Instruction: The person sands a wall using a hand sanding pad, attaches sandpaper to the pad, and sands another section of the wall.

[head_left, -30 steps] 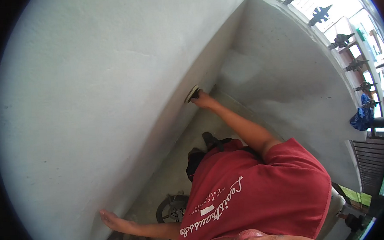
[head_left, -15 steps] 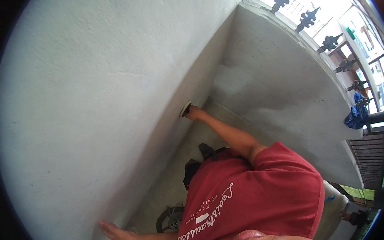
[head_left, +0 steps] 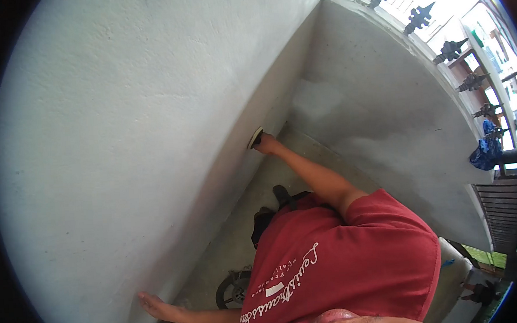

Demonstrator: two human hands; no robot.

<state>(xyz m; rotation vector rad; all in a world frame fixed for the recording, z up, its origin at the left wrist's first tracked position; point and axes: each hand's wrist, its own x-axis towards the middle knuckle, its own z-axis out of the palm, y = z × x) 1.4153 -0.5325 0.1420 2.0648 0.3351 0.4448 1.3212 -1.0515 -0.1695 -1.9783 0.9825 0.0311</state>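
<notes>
My right hand (head_left: pixel 267 143) grips a hand pad (head_left: pixel 255 138) with a pale rim and a dark back. It is held edge-on to me, its pale face against the pale grey plastered wall (head_left: pixel 123 139), low down near the corner. What shows of the pad's back is mostly hidden by my fingers. At the lower left, my left hand (head_left: pixel 155 307) is open, fingers stretched out, at the wall's surface; I cannot tell whether the whole palm touches it.
A second grey wall (head_left: pixel 378 108) meets the first at a corner, with dark metal spikes (head_left: pixel 419 18) along its top. A blue plastic bag (head_left: pixel 486 152) hangs at the right. Below are a spoked wheel (head_left: pixel 234 289), my dark footwear (head_left: pixel 282 194) and the concrete floor (head_left: pixel 260 185).
The view has shifted slightly. My right hand and the pad appear a little higher and farther right. My left hand stays at the wall, still open.
</notes>
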